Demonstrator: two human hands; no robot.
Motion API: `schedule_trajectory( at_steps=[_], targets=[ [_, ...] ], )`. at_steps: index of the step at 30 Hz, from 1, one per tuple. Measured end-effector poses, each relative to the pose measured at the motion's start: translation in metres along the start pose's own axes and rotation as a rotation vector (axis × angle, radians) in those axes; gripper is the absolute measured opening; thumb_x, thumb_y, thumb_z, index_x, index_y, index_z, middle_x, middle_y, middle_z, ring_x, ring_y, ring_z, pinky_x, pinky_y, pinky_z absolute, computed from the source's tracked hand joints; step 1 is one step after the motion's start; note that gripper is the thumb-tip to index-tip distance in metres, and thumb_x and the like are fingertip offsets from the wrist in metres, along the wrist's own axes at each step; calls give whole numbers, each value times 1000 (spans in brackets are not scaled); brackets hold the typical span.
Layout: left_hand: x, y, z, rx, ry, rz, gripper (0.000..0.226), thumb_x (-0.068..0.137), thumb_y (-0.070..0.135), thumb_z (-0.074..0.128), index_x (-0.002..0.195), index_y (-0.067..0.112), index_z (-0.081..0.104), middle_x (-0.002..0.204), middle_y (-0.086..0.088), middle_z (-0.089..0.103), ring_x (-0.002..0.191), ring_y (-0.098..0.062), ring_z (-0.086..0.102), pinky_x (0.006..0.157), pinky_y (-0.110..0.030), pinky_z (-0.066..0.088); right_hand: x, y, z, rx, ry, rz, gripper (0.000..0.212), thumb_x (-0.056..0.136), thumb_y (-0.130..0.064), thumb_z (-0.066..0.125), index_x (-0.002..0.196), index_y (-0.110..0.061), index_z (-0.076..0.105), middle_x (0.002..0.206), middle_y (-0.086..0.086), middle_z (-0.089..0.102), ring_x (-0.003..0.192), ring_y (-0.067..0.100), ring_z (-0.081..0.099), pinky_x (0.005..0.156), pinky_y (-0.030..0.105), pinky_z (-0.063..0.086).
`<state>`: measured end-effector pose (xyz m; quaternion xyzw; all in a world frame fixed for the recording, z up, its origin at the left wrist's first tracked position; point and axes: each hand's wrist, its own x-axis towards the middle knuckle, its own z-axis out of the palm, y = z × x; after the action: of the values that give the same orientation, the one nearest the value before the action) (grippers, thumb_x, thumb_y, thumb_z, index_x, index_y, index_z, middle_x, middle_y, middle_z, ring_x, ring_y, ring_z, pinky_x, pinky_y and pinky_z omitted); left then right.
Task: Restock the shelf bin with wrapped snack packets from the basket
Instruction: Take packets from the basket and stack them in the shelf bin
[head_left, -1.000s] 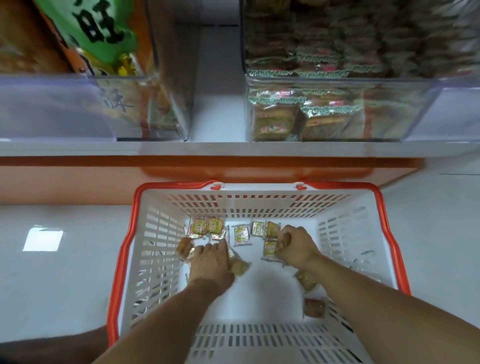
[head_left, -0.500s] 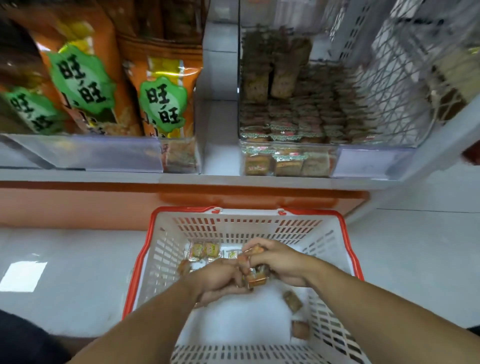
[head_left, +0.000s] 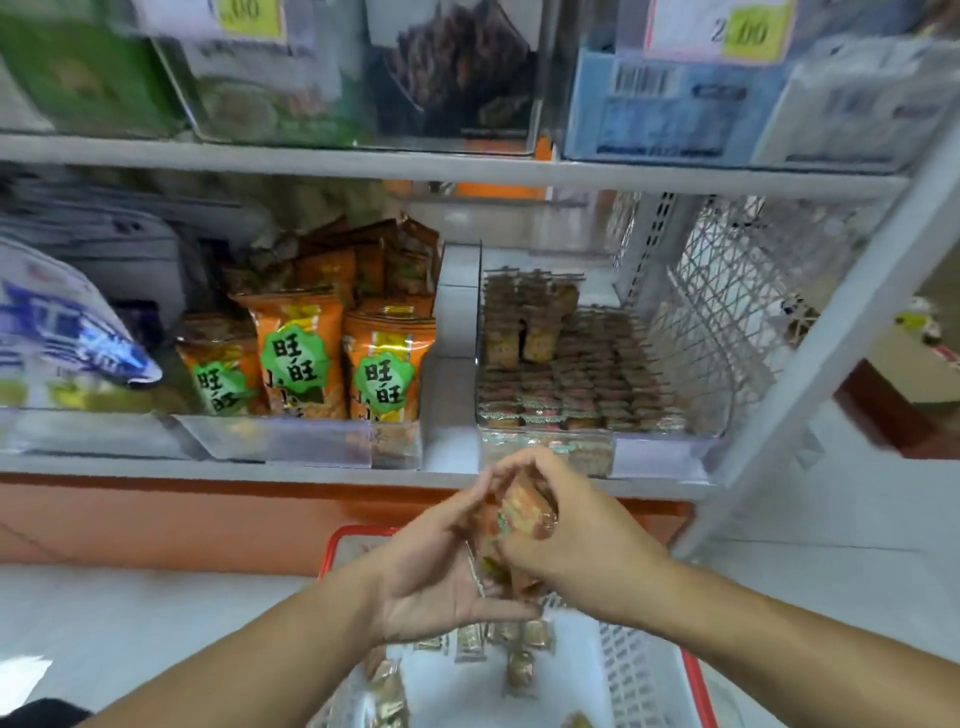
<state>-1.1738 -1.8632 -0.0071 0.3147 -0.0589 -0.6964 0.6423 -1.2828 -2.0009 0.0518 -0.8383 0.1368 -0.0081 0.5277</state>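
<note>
- Head view: left hand (head_left: 436, 566) and right hand (head_left: 566, 545) raised together above the far end of the basket (head_left: 693, 686), just below the front of the shelf bin (head_left: 670, 457).
- Bunch of wrapped snack packets (head_left: 522, 512) pressed between both hands, packets standing on edge against the left palm.
- Left hand palm-up and turned inward, fingers nearly straight, cupping the bunch from the side and from beneath.
- Right hand curled over the bunch from the other side, fingers wrapped round its top, gripping it.
- More loose packets (head_left: 470, 636) lying on the basket floor, directly beneath the hands.
- Clear shelf bin on the lower shelf, straight beyond the hands, holding rows of the same small packets stacked flat, with a few standing upright at the back.
- Left of the shelf bin, past a white divider: orange snack bags (head_left: 296, 353) with green labels, standing upright in a neighbouring clear bin.
- Right of the shelf bin: white wire mesh panel (head_left: 727, 312) at the shelf end.
- Above the shelf bin: an upper shelf with further clear bins and a yellow price tag (head_left: 753, 31), blurred.
</note>
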Motion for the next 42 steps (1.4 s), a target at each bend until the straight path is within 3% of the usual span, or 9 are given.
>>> schedule_trajectory(
  at_steps=[5, 13, 17, 21, 25, 27, 34, 39, 42],
  targets=[
    [-19, 13, 23, -37, 245, 93, 52, 91, 31, 71, 138, 11, 64, 137, -18, 65, 129, -34, 60, 115, -54, 42, -5, -12, -6, 101, 76, -120, 94, 81, -26, 73, 140, -72, 15, 104, -23, 68, 80, 18, 72, 75, 37, 62],
    [-2, 14, 44, -183, 306, 164, 39, 85, 26, 71, 113, -1, 76, 122, -26, 71, 102, -32, 76, 83, -44, 63, 3, 5, 2, 420, 223, -119, 78, 94, -12, 67, 143, -63, 32, 134, -25, 60, 118, 9, 65, 95, 40, 57],
    [-2, 15, 46, -160, 290, 165, 45, 80, 35, 77, 115, 5, 78, 123, -23, 72, 103, -29, 75, 80, -40, 65, 9, 9, 2, 705, 243, 74, 57, 95, -20, 66, 134, -57, 47, 121, -10, 72, 109, 15, 71, 85, 33, 60],
    [-2, 13, 50, -127, 362, 172, 57, 69, 33, 85, 120, 9, 76, 124, -23, 71, 110, -31, 73, 67, -33, 66, 11, 4, -5, 612, 252, 82, 26, 82, -41, 69, 108, -39, 68, 98, 1, 76, 66, 9, 68, 48, 21, 49],
    [-1, 12, 49, -172, 478, 184, 65, 65, 33, 88, 118, -2, 73, 127, -32, 66, 117, -34, 66, 59, -34, 65, 17, 5, -25, 710, 194, 19, 33, 82, -27, 73, 113, -15, 70, 106, 11, 76, 95, 29, 72, 63, 29, 56],
    [-2, 13, 50, -197, 512, 187, 69, 65, 34, 89, 119, -5, 70, 127, -32, 66, 122, -36, 65, 56, -34, 65, 16, 4, -35, 598, 265, -79, 31, 79, -19, 78, 110, -19, 71, 110, 4, 76, 107, 21, 71, 88, 32, 56],
    [-8, 22, 51, 69, 532, 178, 71, 66, 56, 82, 117, 8, 72, 73, -9, 68, 46, -14, 57, 29, -16, 36, -2, -2, -35, -163, 336, -565, 41, 78, 4, 74, 97, -32, 70, 123, -19, 67, 118, 6, 63, 90, 14, 50],
    [-5, 37, 59, 220, 465, 121, 69, 66, 66, 61, 108, 14, 76, 78, -12, 73, 52, -20, 58, 52, -28, 36, -6, 2, -41, -303, 411, -744, 52, 69, 20, 80, 105, -17, 70, 115, -4, 68, 117, 13, 64, 95, 24, 50],
    [-9, 35, 59, 103, 371, 242, 34, 102, 34, 53, 90, 9, 72, 82, -20, 63, 51, -8, 63, 53, -15, 47, -4, 2, -40, -341, 398, -788, 41, 70, 14, 80, 100, -14, 73, 109, -9, 70, 116, 20, 62, 96, 27, 48]
  ],
)
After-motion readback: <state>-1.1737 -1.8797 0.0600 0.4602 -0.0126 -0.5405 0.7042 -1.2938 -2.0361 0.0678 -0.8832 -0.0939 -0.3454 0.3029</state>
